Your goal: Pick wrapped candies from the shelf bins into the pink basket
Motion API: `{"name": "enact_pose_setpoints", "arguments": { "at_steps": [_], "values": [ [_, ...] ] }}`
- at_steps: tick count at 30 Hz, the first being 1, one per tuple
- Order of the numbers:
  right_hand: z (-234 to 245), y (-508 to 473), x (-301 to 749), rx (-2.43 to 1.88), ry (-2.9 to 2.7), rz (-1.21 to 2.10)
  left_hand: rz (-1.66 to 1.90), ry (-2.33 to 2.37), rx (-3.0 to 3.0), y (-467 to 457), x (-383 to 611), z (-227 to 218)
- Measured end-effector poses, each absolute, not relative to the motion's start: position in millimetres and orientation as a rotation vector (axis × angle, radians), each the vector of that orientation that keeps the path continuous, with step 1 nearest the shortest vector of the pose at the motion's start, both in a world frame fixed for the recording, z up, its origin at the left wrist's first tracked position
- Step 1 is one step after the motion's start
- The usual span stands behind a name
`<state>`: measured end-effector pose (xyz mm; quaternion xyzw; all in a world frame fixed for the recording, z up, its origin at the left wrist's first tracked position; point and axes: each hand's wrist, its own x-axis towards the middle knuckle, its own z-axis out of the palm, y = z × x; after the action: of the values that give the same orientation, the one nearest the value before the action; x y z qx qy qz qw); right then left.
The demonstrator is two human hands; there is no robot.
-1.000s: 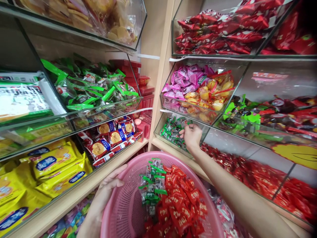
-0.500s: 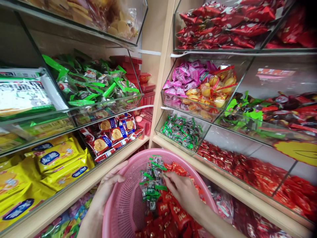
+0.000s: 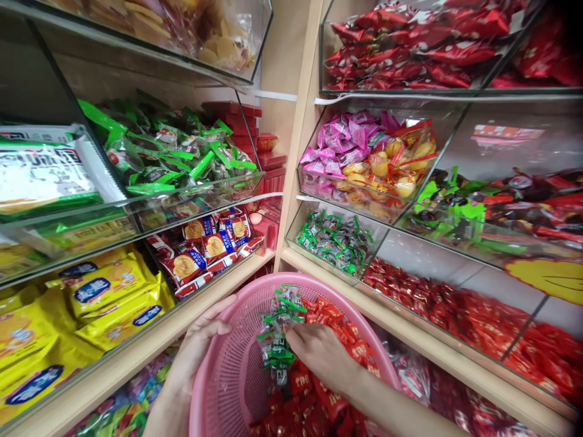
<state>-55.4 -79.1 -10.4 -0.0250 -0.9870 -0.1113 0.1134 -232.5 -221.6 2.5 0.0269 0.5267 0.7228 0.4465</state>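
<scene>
A pink plastic basket [image 3: 218, 376] with perforated walls is tilted toward me, its rim near the shelf corner. My left hand [image 3: 204, 337] grips the basket's left rim, thumb over the edge. Inside lie green-and-grey wrapped candies [image 3: 279, 352] in the upper middle, beside red wrapped candies [image 3: 314, 394] on the right and toward the bottom. My right hand [image 3: 321, 352] reaches into the basket with bent fingers, its fingertips at the green-and-grey candies. Whatever its fingertips pinch is hidden behind the hand.
Clear-fronted shelves meet at a wooden corner post [image 3: 300, 121] ahead. The right bins hold matching green candies [image 3: 334, 240], red candies [image 3: 410, 285] and pink packets [image 3: 350, 136]. On the left are yellow packets [image 3: 109, 285] and green-wrapped snacks [image 3: 173, 145].
My right hand has moved left and slightly down within the basket, over the green-and-grey candies. My left hand and the basket stay almost in place.
</scene>
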Motion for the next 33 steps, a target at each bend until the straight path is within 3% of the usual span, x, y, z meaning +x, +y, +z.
{"name": "enact_pose_setpoints", "arguments": {
  "at_steps": [24,29,33],
  "values": [
    [-23,-94,-63,-0.241,-2.979,-0.416,1.746,1.336,0.087,-222,-234,5],
    [8,-76,-61,-0.415,-2.866,-0.169,1.772,1.366,0.088,-222,-233,4],
    [47,-18,-72,-0.653,-2.676,-0.152,1.767,1.343,0.077,-222,-232,5]
  ]
}}
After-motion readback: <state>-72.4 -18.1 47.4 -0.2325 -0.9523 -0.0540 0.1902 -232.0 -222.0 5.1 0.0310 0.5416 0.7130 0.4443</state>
